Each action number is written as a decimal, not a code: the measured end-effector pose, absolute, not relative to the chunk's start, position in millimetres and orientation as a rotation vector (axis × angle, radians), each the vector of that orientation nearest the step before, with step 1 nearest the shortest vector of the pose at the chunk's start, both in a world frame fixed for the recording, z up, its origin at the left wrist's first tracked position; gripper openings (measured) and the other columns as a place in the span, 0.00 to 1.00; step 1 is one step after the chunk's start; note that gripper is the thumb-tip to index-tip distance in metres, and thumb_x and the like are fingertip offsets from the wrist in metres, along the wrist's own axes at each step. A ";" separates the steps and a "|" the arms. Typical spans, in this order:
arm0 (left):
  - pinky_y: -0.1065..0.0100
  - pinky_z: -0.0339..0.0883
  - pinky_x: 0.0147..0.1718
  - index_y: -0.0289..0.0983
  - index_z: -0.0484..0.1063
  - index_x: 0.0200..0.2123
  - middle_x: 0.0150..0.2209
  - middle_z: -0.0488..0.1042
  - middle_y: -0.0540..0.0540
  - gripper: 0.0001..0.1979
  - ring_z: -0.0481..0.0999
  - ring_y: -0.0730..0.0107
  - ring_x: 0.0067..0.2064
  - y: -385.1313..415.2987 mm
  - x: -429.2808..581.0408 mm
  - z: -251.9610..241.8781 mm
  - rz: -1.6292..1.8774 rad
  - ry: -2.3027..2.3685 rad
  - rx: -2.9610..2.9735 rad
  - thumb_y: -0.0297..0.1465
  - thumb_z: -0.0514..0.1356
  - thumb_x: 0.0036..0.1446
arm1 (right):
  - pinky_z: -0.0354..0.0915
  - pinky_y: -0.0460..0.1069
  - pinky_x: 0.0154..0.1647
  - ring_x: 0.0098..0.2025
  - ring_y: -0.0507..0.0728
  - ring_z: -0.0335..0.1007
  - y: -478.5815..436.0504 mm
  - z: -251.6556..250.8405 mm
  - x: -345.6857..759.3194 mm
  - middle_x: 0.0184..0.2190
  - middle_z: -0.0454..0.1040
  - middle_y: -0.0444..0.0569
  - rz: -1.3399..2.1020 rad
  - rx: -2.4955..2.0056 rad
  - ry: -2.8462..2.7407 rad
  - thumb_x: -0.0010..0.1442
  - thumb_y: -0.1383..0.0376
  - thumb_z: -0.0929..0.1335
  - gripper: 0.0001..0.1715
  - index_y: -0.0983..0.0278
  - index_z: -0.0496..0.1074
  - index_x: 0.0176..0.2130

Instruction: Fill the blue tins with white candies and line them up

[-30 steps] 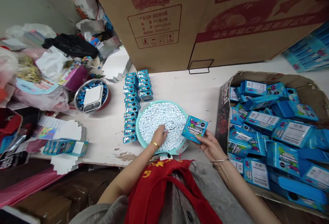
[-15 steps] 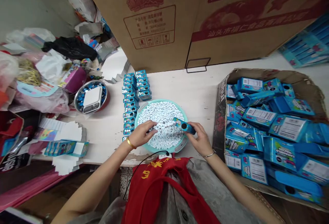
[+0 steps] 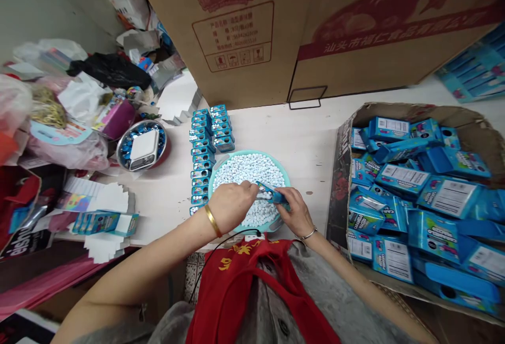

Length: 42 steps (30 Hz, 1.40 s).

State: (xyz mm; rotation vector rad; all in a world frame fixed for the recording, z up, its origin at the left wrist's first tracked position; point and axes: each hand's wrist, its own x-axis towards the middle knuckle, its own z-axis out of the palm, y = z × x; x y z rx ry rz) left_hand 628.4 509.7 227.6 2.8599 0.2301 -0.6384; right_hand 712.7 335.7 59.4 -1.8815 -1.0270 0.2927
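A small blue candy box (image 3: 270, 192) is gripped in my right hand (image 3: 295, 212), tilted above a round turquoise basin (image 3: 286, 178). White candies show along the upper face of the box. My left hand (image 3: 232, 206) is at the far-left end of that box, its fingers curled down and closed. What those fingers pinch is hidden behind the knuckles. Small white candies (image 3: 252, 165) fill the basin beneath both hands. Just left of the basin, filled blue boxes (image 3: 202, 158) stand in two columns, white candies showing at their tops.
A carton (image 3: 340, 191) of blue boxes stands to the right. Behind, a large cardboard box (image 3: 244, 89) closes off the table. At left are a metal bowl (image 3: 168, 149) with a white device (image 3: 144, 149), flat card stacks (image 3: 106, 202) and piled bags (image 3: 71, 147).
My left hand has moved from the candies in the basin up to the box's end. My right hand has brought the box slightly leftward.
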 end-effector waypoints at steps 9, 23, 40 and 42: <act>0.65 0.67 0.38 0.37 0.65 0.46 0.44 0.70 0.42 0.10 0.73 0.62 0.43 556.3 596.5 172.4 -0.632 0.505 2.889 0.29 0.49 0.63 | 0.65 0.58 0.50 0.48 0.60 0.66 330.3 56.1 721.6 0.44 0.69 0.52 0.272 -1.889 -0.915 0.58 0.68 0.64 0.19 0.60 0.66 0.50; 0.66 0.64 0.48 0.36 0.63 0.50 0.48 0.70 0.42 0.14 0.71 0.65 0.48 532.4 617.0 19.0 -0.413 0.465 2.456 0.27 0.53 0.60 | 0.66 0.54 0.46 0.42 0.58 0.68 317.7 64.8 739.1 0.41 0.71 0.50 0.207 -1.969 -0.647 0.57 0.60 0.68 0.18 0.62 0.67 0.47; 0.61 0.68 0.39 0.34 0.65 0.47 0.44 0.73 0.40 0.12 0.74 0.59 0.43 543.1 617.4 206.2 -0.673 0.119 2.742 0.29 0.53 0.60 | 0.65 0.59 0.50 0.48 0.62 0.66 337.6 58.8 720.0 0.45 0.69 0.54 0.214 -1.946 -1.019 0.58 0.70 0.63 0.21 0.60 0.65 0.52; 0.62 0.69 0.35 0.33 0.64 0.47 0.41 0.73 0.40 0.12 0.76 0.58 0.39 529.8 625.7 220.2 -0.784 0.146 2.848 0.25 0.52 0.59 | 0.66 0.60 0.50 0.48 0.62 0.65 339.2 57.7 716.8 0.45 0.69 0.54 0.205 -1.935 -1.036 0.58 0.70 0.63 0.21 0.60 0.65 0.52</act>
